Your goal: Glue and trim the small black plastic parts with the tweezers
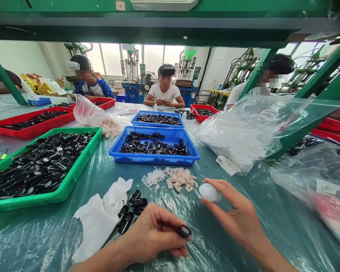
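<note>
My left hand (155, 234) is closed around a small black plastic piece (184, 231) with a pale oval at its end. A thin metal tool (167, 205), perhaps tweezers, passes behind that hand; whether the fingers touch it I cannot tell. Between thumb and fingers of my right hand (235, 211) is a small white translucent bottle (209, 192), seen end-on. Several similar black pieces (126, 222) lie left of my left hand, beside a crumpled white tissue (102, 215). Ahead of both hands are piles of white bits (153, 177) and beige chips (181, 179).
A green tray (73, 175) of black pieces stands at left. Two blue trays (155, 159) sit ahead, with red trays (59, 122) beyond. Clear plastic bags (238, 132) lie at right. A green beam (170, 30) crosses overhead. Other people sit across the table.
</note>
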Available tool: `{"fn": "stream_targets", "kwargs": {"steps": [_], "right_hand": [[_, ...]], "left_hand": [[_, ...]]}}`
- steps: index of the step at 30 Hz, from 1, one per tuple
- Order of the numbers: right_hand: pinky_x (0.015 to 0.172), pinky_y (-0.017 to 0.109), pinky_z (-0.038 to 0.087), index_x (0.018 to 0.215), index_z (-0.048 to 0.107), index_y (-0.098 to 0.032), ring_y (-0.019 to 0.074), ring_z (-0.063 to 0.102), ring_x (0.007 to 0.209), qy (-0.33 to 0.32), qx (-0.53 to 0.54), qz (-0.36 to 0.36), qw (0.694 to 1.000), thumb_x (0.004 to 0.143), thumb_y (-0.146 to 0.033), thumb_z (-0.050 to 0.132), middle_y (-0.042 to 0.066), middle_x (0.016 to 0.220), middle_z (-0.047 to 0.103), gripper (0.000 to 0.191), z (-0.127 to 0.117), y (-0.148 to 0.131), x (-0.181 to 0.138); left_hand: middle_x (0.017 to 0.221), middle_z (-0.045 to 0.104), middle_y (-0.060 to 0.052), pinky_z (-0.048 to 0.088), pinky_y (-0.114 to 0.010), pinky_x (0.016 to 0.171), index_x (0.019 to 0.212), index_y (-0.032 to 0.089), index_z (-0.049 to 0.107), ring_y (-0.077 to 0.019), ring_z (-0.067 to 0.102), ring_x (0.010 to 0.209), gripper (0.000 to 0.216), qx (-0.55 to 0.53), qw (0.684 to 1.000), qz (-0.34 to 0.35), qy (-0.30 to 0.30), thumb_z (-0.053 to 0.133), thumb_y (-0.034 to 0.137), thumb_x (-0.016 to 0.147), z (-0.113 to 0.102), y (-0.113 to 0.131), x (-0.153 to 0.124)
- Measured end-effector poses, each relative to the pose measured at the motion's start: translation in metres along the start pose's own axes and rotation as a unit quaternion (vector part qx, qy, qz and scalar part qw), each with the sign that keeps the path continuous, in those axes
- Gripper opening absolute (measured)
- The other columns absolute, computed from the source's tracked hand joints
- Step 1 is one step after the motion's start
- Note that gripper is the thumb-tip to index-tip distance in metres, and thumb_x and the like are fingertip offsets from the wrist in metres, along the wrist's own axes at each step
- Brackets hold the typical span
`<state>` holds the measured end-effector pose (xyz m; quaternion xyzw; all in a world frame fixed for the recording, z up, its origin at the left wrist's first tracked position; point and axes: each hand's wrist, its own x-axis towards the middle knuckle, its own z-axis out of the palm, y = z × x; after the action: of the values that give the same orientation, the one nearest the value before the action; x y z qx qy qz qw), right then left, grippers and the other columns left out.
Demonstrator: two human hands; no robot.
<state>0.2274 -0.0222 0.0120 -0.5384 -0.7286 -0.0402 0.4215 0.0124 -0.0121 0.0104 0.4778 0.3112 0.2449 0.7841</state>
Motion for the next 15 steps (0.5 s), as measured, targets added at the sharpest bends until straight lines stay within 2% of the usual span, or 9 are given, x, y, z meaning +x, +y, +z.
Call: {"fn": "stream_targets", "kwargs": {"steps": [3,5,10,15], "right_hand": [[0.067,0.030,0.051,0.092,0.062,-0.021,0.0231,0.065,0.078,-0.036,0.049,0.183,0.981,0.069,-0.034,0.063,0.004,0.086,0.069,0.027,0.003,0.007,0.002],[0.065,0.031,0.051,0.088,0.062,-0.020,0.0237,0.064,0.074,-0.059,0.083,0.259,0.960,0.066,-0.036,0.065,0.003,0.079,0.069,0.027,0.004,0.011,0.005],[0.063,0.032,0.052,0.085,0.060,-0.018,0.0244,0.065,0.072,-0.068,0.123,0.308,0.941,0.065,-0.037,0.064,0.005,0.078,0.069,0.028,0.007,0.021,0.008],[0.066,0.033,0.053,0.085,0.061,-0.018,0.0254,0.066,0.075,-0.062,0.154,0.336,0.927,0.062,-0.036,0.065,0.006,0.080,0.069,0.029,0.009,0.026,0.010]], "left_hand": [[0.059,0.063,-0.005,0.047,-0.017,0.053,0.073,0.010,0.073,-0.0144,0.064,0.059,0.014,0.000,1.000,0.020,0.005,0.072,0.017,0.061,0.000,-0.001,-0.001],[0.063,0.064,-0.006,0.047,-0.018,0.053,0.074,0.011,0.073,-0.0155,0.065,0.061,0.014,0.000,0.999,0.037,0.008,0.073,0.017,0.061,0.000,-0.002,-0.002],[0.069,0.065,-0.007,0.046,-0.019,0.054,0.073,0.012,0.074,-0.0178,0.066,0.064,0.014,-0.003,0.999,0.044,0.009,0.073,0.016,0.059,0.001,0.000,-0.003],[0.061,0.064,-0.006,0.047,-0.019,0.054,0.073,0.010,0.073,-0.0161,0.065,0.061,0.014,0.003,1.000,0.027,0.012,0.072,0.015,0.060,0.002,0.003,-0.003]]}}
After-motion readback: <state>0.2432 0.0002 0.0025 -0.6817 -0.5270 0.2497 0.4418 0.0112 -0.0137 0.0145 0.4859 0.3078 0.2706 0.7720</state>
